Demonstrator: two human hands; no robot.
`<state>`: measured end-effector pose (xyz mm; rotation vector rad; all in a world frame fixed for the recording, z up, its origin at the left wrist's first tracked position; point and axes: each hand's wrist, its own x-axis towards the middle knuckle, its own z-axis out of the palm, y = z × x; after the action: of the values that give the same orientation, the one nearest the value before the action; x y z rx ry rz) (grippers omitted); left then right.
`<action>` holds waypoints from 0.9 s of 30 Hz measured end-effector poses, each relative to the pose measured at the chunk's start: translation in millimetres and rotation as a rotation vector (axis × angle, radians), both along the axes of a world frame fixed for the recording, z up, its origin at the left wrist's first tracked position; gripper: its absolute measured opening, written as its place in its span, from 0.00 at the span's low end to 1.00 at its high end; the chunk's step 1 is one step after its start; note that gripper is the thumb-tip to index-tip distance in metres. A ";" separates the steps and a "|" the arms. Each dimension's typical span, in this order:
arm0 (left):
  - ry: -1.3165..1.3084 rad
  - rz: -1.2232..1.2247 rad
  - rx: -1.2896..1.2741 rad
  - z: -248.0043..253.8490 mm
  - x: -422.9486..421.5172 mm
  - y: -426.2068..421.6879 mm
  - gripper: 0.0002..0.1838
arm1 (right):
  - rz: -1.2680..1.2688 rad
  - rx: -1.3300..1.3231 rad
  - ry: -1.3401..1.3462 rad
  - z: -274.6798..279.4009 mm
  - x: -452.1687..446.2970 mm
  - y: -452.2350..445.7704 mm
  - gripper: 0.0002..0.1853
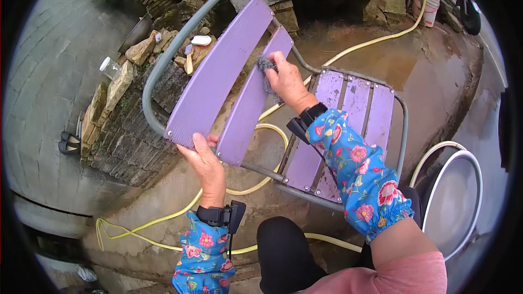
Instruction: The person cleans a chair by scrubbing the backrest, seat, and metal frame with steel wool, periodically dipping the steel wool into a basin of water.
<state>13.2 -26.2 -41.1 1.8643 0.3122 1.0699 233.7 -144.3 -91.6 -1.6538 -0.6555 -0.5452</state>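
A chair with purple slats (pixel 218 73) and a grey metal tube frame (pixel 154 79) is tilted in front of me. My left hand (pixel 206 167) grips the lower end of the wide backrest slat, thumb in front and fingertips showing in the gap between slats. My right hand (pixel 291 83) is closed around a grey scrubbing pad (pixel 265 65), which touches the narrower backrest slat (pixel 246 111). Beyond my right wrist, the chair's seat slats (pixel 354 98) show dark worn spots and dirt.
A yellow hose (pixel 376 42) loops across the wet concrete ground, passing under the chair. At right stands a round basin (pixel 455 207) with a pale rim. Behind the backrest, a stone wall (pixel 147 109) carries a white soap dish (pixel 201 40) and a clear jar (pixel 109 67). Dark shoes (pixel 69 142) lie at far left.
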 end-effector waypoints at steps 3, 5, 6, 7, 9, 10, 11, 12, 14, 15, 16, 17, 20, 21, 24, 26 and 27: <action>-0.014 -0.044 -0.041 -2.2 -1.0 3.1 0.28 | -0.091 -0.001 0.060 -5.5 29.7 -0.9 0.13; 0.009 -0.050 -0.068 -1.3 -2.0 2.6 0.27 | 0.068 0.057 0.022 -0.3 -20.1 2.3 0.11; 0.021 -0.062 -0.087 -0.9 -2.9 2.5 0.27 | 0.209 0.032 0.020 1.4 -57.8 0.9 0.12; 0.019 -0.056 -0.095 -1.9 -4.2 2.0 0.27 | 0.342 0.018 -0.115 -2.9 -88.2 -0.1 0.15; -0.008 -0.039 -0.084 -2.1 -1.4 2.5 0.27 | 0.482 -0.070 -0.167 -1.2 -108.2 -3.3 0.15; -0.004 -0.039 -0.086 -2.1 -2.0 2.9 0.27 | 0.489 -0.078 -0.185 -1.4 -102.6 -3.2 0.15; -0.004 -0.042 -0.083 -1.7 -3.1 3.1 0.27 | 0.375 -0.045 -0.145 -2.4 -82.9 -3.3 0.15; -0.009 -0.047 -0.081 -1.8 -0.9 2.8 0.26 | 0.258 -0.014 -0.112 -3.1 -49.9 -4.4 0.14; -0.032 -0.013 -0.045 -4.0 2.8 0.5 0.24 | 0.037 -0.019 0.035 -7.1 12.6 -9.1 0.12; -0.055 0.021 0.003 -3.4 4.3 0.2 0.22 | -0.030 -0.009 0.054 -9.1 38.6 -8.5 0.12; -0.053 0.020 0.001 -2.9 4.3 0.7 0.22 | -0.096 0.000 0.071 -5.5 47.9 -9.7 0.12; -0.043 0.018 -0.006 -3.2 3.2 0.8 0.22 | -0.095 -0.008 0.073 -10.8 44.5 -9.7 0.12; -0.051 0.037 0.001 -1.8 3.4 0.0 0.22 | 0.129 0.044 0.140 -6.0 -20.4 -5.9 0.12; -0.068 0.056 0.011 -2.7 5.7 -1.3 0.22 | 0.267 0.039 0.005 -15.2 -53.6 -7.1 0.13; -0.032 -0.044 -0.089 -3.9 1.4 2.7 0.22 | 0.492 -0.119 -0.097 -31.8 -82.6 -13.8 0.14; -0.008 -0.025 -0.079 -1.4 0.9 2.3 0.22 | 0.307 -0.048 -0.087 -31.0 -38.6 -13.2 0.13; -0.002 -0.038 -0.072 -0.1 0.1 0.8 0.22 | 0.182 -0.033 0.020 -30.6 -3.5 -15.7 0.12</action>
<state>13.3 -25.4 -41.2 1.7977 0.3091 1.0220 230.3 -160.0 -122.2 -1.6088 -0.7947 -0.3873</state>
